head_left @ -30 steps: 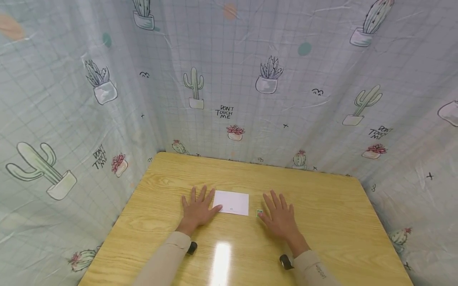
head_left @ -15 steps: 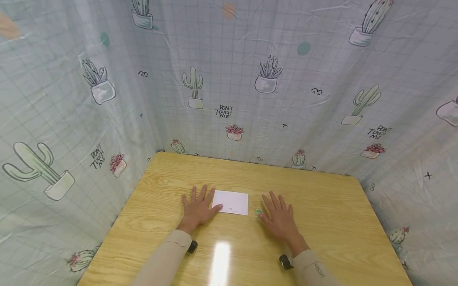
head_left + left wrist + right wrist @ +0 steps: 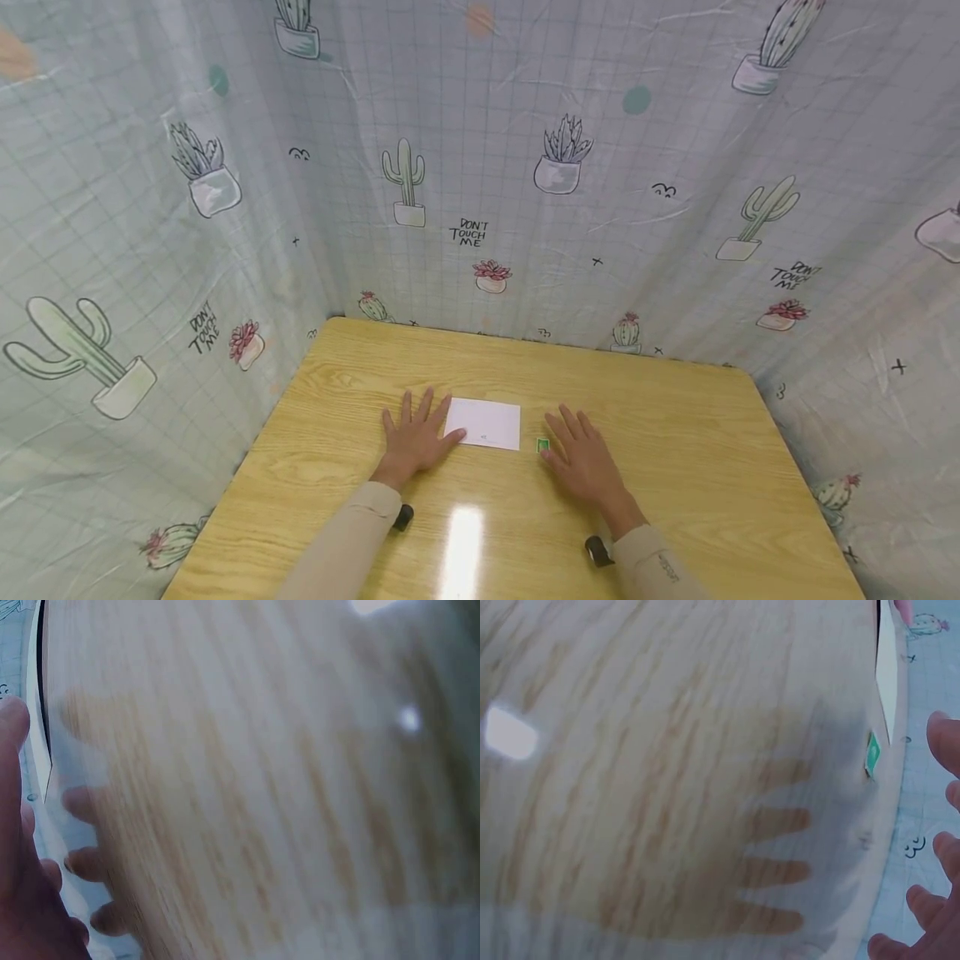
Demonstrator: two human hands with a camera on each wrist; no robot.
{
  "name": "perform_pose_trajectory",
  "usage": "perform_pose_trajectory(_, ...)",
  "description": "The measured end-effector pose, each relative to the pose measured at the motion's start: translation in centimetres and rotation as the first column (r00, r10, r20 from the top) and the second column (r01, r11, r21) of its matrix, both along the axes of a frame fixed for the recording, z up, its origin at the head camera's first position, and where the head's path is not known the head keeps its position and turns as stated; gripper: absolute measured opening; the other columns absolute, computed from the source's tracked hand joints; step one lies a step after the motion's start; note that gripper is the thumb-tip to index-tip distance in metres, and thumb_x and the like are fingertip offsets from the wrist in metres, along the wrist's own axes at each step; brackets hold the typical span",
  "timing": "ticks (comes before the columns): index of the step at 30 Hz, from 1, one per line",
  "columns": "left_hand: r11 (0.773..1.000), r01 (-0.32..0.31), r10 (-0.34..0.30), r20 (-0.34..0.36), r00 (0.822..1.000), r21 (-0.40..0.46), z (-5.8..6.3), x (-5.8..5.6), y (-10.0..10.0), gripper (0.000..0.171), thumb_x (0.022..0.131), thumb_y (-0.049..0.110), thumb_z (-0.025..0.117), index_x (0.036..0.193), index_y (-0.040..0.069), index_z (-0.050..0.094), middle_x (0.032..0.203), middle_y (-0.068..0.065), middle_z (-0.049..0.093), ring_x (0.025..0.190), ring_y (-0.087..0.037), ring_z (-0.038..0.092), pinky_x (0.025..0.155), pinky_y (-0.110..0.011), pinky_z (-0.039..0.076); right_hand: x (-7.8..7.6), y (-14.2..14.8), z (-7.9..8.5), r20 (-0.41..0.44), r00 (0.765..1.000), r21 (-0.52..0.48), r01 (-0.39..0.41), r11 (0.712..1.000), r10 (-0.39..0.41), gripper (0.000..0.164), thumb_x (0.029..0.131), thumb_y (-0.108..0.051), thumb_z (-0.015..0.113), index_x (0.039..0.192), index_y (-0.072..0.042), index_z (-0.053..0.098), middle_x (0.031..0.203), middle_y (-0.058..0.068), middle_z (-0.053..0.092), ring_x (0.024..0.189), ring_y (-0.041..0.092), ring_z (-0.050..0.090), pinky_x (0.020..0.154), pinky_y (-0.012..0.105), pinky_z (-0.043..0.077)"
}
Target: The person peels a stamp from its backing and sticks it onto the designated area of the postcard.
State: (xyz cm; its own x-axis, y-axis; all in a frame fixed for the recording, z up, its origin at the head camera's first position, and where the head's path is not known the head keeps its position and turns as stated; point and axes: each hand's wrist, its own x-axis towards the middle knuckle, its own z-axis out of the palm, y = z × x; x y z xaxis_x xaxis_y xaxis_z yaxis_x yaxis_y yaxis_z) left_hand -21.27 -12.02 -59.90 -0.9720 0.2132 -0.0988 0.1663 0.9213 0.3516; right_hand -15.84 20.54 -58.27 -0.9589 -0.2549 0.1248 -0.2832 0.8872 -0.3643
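Note:
A white rectangular sheet (image 3: pixel 491 425) with a tiny print near its front edge lies flat on the wooden table. My left hand (image 3: pixel 412 443) has its fingers spread, the thumb overlapping the sheet's left front corner. To the right of the sheet is a small green square with a white border (image 3: pixel 543 445), like a postage stamp. My right hand (image 3: pixel 588 468) is beside it with fingers extended and closer together, thumb tip right at its lower edge and nothing in the grasp. In the right wrist view the green piece (image 3: pixel 872 756) shows beyond the fingers' reflections.
A glossy wooden table (image 3: pixel 360 358) with a bright light reflection near its front spreads beneath both hands. Behind and at both sides hangs a pale curtain (image 3: pixel 480 150) printed with cacti. Dark wrist cameras (image 3: pixel 403 518) sit at the sleeves.
My right hand's fingers have drawn closer together, and more of the green square shows beside the thumb. The left hand and the white sheet have stayed in place.

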Motion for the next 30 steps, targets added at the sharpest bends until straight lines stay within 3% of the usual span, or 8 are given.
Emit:
perform_pose_trajectory(6,1.0,0.008,-0.008,0.012,1.0,0.001,0.0,0.0,0.0,0.078,0.101,0.072,0.043,0.167,0.034,0.025,0.177,-0.007,0.015,0.162,-0.049,0.001,0.118,-0.084,-0.001,-0.1,0.2,-0.2,0.046,0.999,0.003,0.003,1.0,-0.003,0.064,0.103,-0.039,0.064,0.159,-0.013,0.045,0.17,0.019,0.032,0.155,0.052,0.029,0.123,0.071,0.028)
perform_pose_trajectory(13,1.0,0.019,-0.019,0.032,0.999,0.0,0.2,-0.1,-0.2,0.076,0.102,0.068,0.045,0.166,0.033,0.027,0.177,-0.009,0.016,0.161,-0.052,0.004,0.117,-0.085,-0.001,-0.5,0.3,-0.6,0.051,0.999,0.001,-0.006,1.0,0.006,0.06,0.101,-0.035,0.067,0.153,-0.008,0.053,0.167,0.017,0.039,0.154,0.05,0.032,0.123,0.068,0.029)
perform_pose_trajectory(23,0.999,0.029,-0.028,0.089,0.996,-0.014,0.6,-0.1,-0.2,0.064,0.109,0.058,0.037,0.167,0.033,0.024,0.178,-0.006,0.009,0.162,-0.049,-0.002,0.118,-0.084,-0.003,-0.9,0.3,-0.8,0.047,0.997,-0.029,-0.059,0.998,0.06,0.05,0.1,-0.031,0.069,0.144,-0.007,0.062,0.158,0.017,0.052,0.151,0.05,0.039,0.121,0.068,0.033)
perform_pose_trajectory(30,0.999,0.032,-0.03,0.085,0.996,-0.024,0.5,-0.2,-0.3,0.059,0.111,0.051,0.034,0.166,0.032,0.027,0.178,-0.007,0.01,0.162,-0.05,-0.001,0.118,-0.084,-0.003,-1.3,0.3,-1.4,0.115,0.993,-0.088,-0.013,0.996,0.023,0.044,0.101,-0.029,0.069,0.139,-0.008,0.067,0.154,0.014,0.058,0.15,0.044,0.044,0.124,0.064,0.032)
